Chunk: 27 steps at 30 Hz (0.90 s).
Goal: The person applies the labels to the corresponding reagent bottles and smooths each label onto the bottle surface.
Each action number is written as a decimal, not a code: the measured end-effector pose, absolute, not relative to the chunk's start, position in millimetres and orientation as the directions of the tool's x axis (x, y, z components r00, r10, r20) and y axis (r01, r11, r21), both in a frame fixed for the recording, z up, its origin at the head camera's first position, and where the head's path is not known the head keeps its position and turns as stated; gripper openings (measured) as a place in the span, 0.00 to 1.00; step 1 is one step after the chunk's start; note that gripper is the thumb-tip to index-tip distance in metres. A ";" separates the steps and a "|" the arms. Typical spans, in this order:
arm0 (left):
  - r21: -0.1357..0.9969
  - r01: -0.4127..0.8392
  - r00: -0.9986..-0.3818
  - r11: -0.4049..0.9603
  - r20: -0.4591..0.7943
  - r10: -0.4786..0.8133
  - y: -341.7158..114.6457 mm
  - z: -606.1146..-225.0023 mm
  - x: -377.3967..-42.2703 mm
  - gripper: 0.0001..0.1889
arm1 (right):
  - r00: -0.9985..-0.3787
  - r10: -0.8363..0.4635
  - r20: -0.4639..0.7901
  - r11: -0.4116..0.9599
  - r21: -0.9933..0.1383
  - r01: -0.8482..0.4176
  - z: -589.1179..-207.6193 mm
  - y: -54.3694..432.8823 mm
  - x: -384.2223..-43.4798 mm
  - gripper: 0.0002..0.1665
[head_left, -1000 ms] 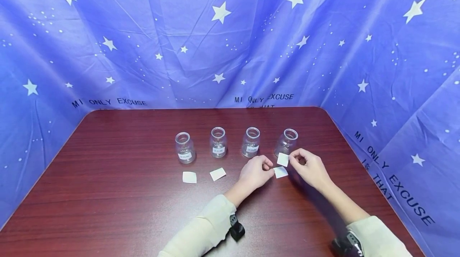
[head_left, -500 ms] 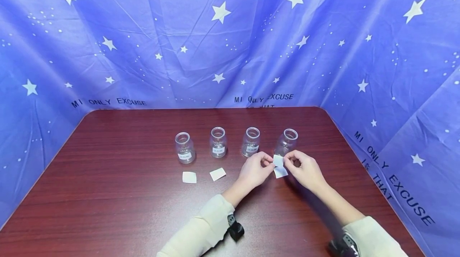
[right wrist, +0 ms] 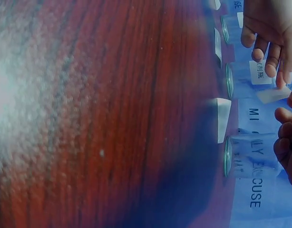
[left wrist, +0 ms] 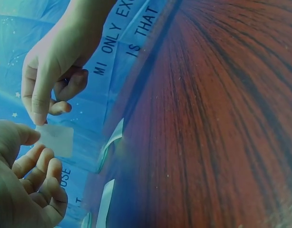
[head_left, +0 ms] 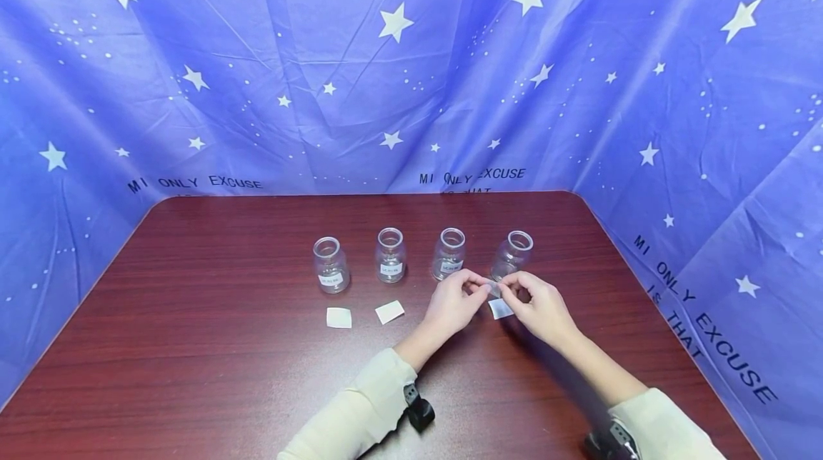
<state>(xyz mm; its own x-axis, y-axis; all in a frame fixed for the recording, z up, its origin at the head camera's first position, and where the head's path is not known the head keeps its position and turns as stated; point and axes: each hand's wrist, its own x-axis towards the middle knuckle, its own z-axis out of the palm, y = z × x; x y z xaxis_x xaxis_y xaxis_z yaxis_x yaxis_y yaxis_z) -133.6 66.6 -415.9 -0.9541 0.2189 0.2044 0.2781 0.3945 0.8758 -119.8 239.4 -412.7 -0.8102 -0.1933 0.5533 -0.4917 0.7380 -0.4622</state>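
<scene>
A small thin whitish square sticker [head_left: 494, 289] is between both hands, just above the table. My left hand [head_left: 450, 303] pinches its left edge between thumb and forefinger; its other fingers curl loosely in the left wrist view. From the opposite side my right hand [head_left: 541, 306] pinches the sticker's right edge. Behind the hands stands a clear glass jar [head_left: 516, 251], its lower part partly hidden. Directly below the sticker, a white paper square [head_left: 500, 309] lies on the table, partly covered by the right fingers. In the left wrist view the sticker [left wrist: 58, 140] looks translucent.
Three more glass jars stand in a row to the left: a far left jar [head_left: 329, 263], a second jar [head_left: 390, 254] and a third jar [head_left: 449, 253], each with a printed white label. Two white paper squares, one left [head_left: 338, 318] and one right [head_left: 389, 312], lie before them.
My right hand has moved left with the sticker to meet my left hand, which has shifted slightly and now pinches it too. The sticker has tilted from facing the camera to nearly edge-on.
</scene>
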 end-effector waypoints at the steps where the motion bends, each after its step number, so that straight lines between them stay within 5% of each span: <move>1: 0.884 0.277 -0.954 0.377 0.207 0.216 66.5 -416.7 -134.1 0.07 | -0.802 -0.201 0.563 0.735 -0.455 -0.504 -413.2 239.1 -119.9 0.06; 9: 0.956 0.190 -0.970 0.223 0.147 0.196 64.6 -419.7 -137.2 0.11 | -0.721 -0.277 0.635 0.724 -0.355 -0.592 -415.7 235.6 -119.2 0.10; 15: 0.951 0.187 -0.972 0.248 0.142 0.188 61.9 -418.1 -137.6 0.12 | -0.695 -0.303 0.653 0.720 -0.321 -0.616 -415.6 234.3 -118.1 0.11; 27: 0.952 0.139 -0.982 0.273 0.098 0.159 62.0 -415.2 -139.7 0.08 | -0.706 -0.290 0.646 0.721 -0.337 -0.605 -417.1 232.1 -118.4 0.11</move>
